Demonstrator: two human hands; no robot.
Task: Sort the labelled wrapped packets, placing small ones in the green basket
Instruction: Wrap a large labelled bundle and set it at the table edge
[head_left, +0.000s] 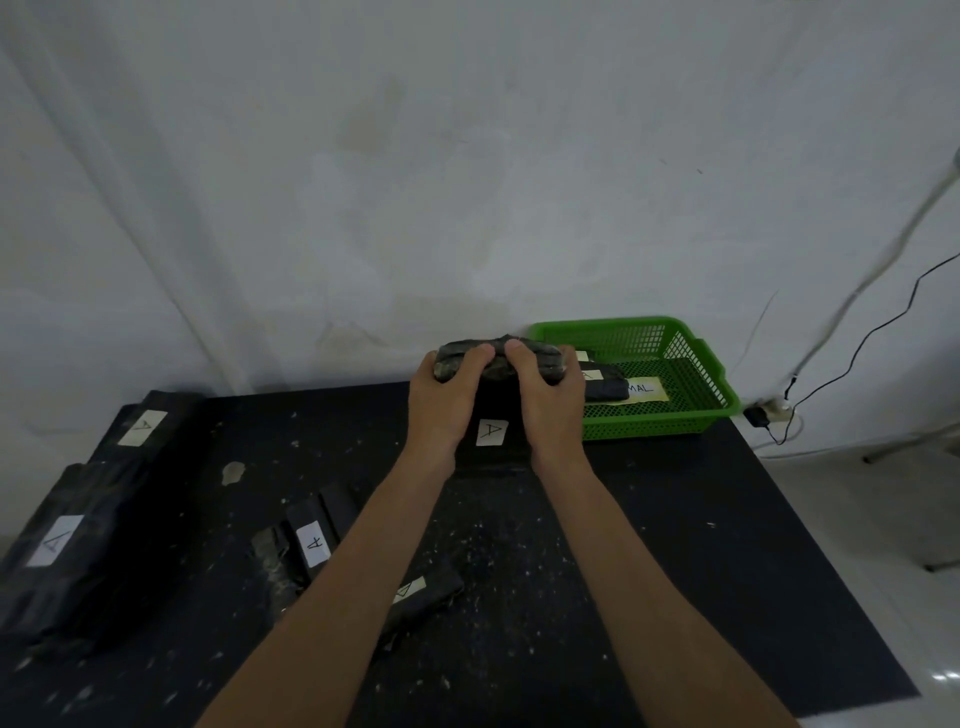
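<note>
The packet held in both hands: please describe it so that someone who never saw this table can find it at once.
Find the green basket at the far right of the black table. Just left of it, the left hand and right hand grip one black wrapped packet by its far end. Unlike the other packets, it is the only one in hands, its white "A" label showing between the wrists.

The left hand (445, 400) and right hand (545, 397) cover most of the held packet (492, 415). A packet in the basket (675, 358) hides the start of its label (644, 388). An arm crosses the near packet (431, 592). Left packets (57, 545) run off-frame.
</note>
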